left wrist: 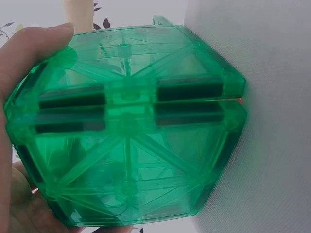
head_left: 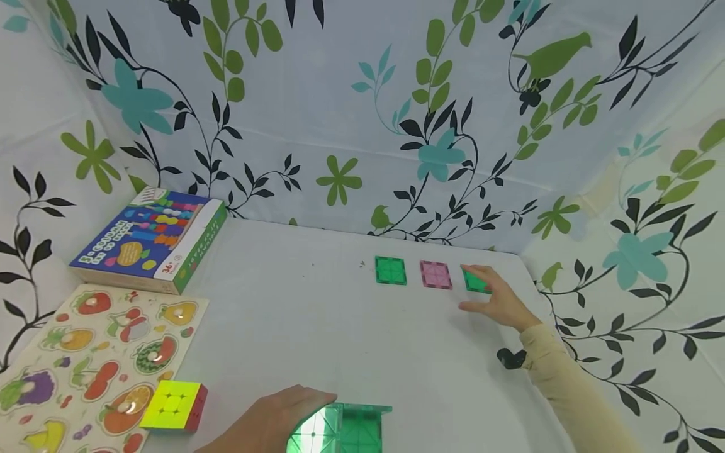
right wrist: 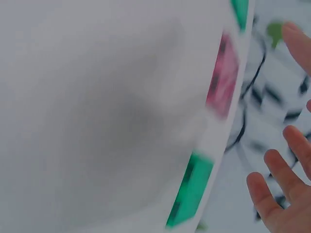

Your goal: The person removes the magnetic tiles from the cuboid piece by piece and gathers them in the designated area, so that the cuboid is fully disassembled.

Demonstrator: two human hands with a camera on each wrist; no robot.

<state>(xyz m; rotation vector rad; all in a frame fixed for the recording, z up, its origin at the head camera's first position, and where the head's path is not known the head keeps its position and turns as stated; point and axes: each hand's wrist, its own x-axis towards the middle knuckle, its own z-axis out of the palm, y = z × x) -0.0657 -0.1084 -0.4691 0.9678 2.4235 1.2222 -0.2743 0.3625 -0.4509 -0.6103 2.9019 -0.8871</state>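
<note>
At the near edge of the head view, my left hand [head_left: 277, 418] grips a structure of clear green magnetic tiles [head_left: 361, 431]. The left wrist view shows the thumb on one side of this green structure [left wrist: 129, 111] and fingers on the other, with two tile edges meeting across its middle. My right hand [head_left: 498, 302] hovers with spread fingers by a green magnetic tile [head_left: 476, 282], which it partly covers. In the right wrist view the fingers [right wrist: 286, 179] hold nothing. Left of that tile lie a pink magnetic tile [head_left: 435, 275] and another green tile [head_left: 391, 270].
A fruit sticker board [head_left: 85, 365] lies on the left of the white table [head_left: 317, 327], with a Rubik's cube [head_left: 172, 406] at its corner. Behind it is a blue puzzle box [head_left: 150, 239]. A small black object [head_left: 511, 358] sits under the right forearm. Patterned cloth surrounds the table.
</note>
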